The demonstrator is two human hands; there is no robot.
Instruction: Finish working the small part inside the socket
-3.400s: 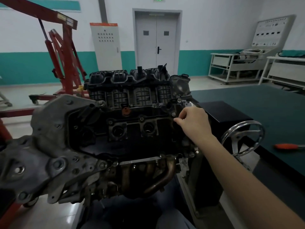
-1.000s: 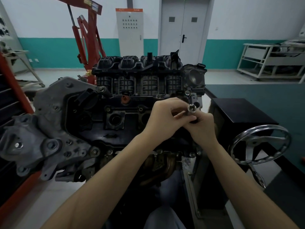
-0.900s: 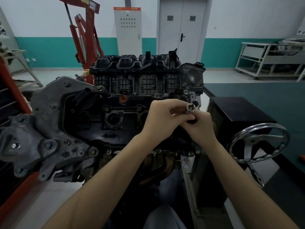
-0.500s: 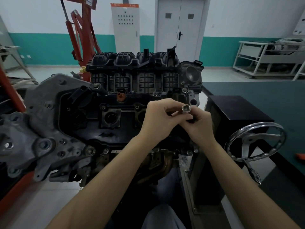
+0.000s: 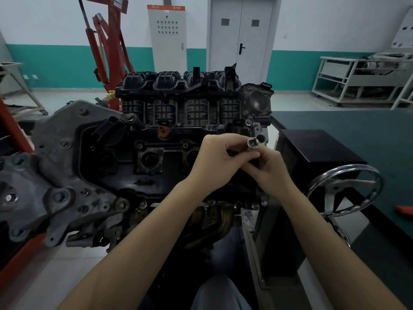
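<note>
A socket (image 5: 252, 143) is pinched between the curled fingers of the left hand (image 5: 218, 162) and the right hand (image 5: 267, 170), its open end turned up toward the camera. Both hands are held together just in front of the engine (image 5: 156, 139), near its right end. A handwheel (image 5: 345, 190) is seen well to the right

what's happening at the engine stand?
A person holds a small silver socket between both hands in front of the engine. The left hand pinches it by the fingertips, and the right hand grips whatever sits under it, which is hidden. The stand's chrome handwheel sits untouched to the right.
</note>
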